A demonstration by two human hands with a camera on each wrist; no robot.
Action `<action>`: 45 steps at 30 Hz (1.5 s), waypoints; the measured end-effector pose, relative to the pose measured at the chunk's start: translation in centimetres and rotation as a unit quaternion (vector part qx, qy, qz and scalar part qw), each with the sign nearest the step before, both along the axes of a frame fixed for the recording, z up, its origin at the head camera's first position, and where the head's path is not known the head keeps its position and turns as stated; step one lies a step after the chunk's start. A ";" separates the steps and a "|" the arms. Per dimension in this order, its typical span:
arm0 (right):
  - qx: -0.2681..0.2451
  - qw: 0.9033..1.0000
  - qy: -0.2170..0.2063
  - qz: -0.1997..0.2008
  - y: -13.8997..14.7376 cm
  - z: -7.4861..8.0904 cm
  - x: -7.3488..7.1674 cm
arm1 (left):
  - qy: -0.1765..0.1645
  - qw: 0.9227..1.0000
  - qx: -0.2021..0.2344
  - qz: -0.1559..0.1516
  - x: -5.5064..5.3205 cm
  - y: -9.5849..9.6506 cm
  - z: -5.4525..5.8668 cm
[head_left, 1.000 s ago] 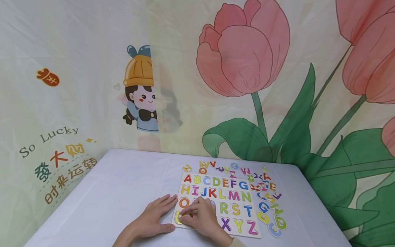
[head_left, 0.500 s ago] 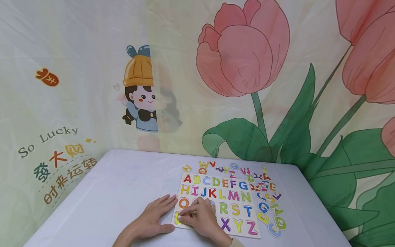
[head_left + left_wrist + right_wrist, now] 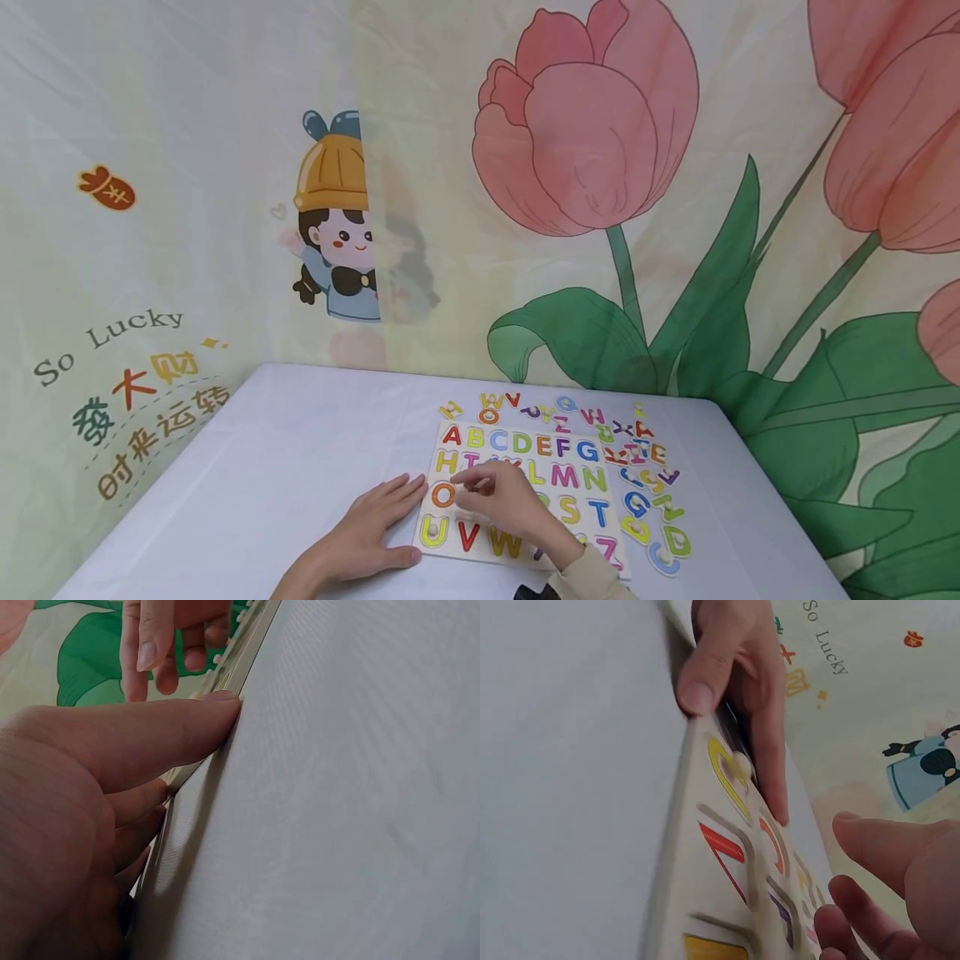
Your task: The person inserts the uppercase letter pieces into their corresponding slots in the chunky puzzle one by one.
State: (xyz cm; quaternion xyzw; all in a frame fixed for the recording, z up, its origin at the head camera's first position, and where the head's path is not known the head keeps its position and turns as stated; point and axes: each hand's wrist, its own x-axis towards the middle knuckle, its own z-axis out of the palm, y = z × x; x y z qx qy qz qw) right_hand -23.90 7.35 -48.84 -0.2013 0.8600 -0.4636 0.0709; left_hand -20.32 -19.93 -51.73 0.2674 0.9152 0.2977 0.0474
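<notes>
A wooden alphabet puzzle board (image 3: 555, 560) lies on the table, printed with coloured letters from A to Z. In its bottom left recess sits a yellow letter U piece (image 3: 429, 537) with a round knob, seen also as the yellow U (image 3: 739, 796) in the right wrist view. My left hand (image 3: 371, 533) lies along the board's left edge, thumb and fingertips touching it. Above the board's left half, my right hand (image 3: 506, 500) hovers with nothing between thumb and fingers, hiding several printed letters. Its fingers (image 3: 866, 911) appear loosely bent and apart from the board.
Loose knobbed letter pieces lie behind and right of the board, among them an orange O (image 3: 488, 416), a green D (image 3: 677, 542) and a light blue C (image 3: 663, 559). A printed curtain (image 3: 420, 250) hangs along the table's back edge.
My right hand has let go of the U's knob and moved up and to the right, uncovering the printed V and W. My left hand stays at the board's edge.
</notes>
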 end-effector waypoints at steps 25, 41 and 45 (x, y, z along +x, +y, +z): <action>0.067 0.989 0.123 -0.042 -3.2 -0.8 -14.1 | -0.012 1.000 0.000 0.012 0.2 -0.1 -0.2; 0.101 0.981 0.117 -0.113 -4.1 -2.2 -15.5 | -0.036 0.999 -0.008 0.010 -0.3 0.3 -0.3; 0.102 0.978 0.130 -0.129 -4.6 -2.5 -15.2 | -0.021 1.000 -0.018 0.003 -0.3 0.1 -0.5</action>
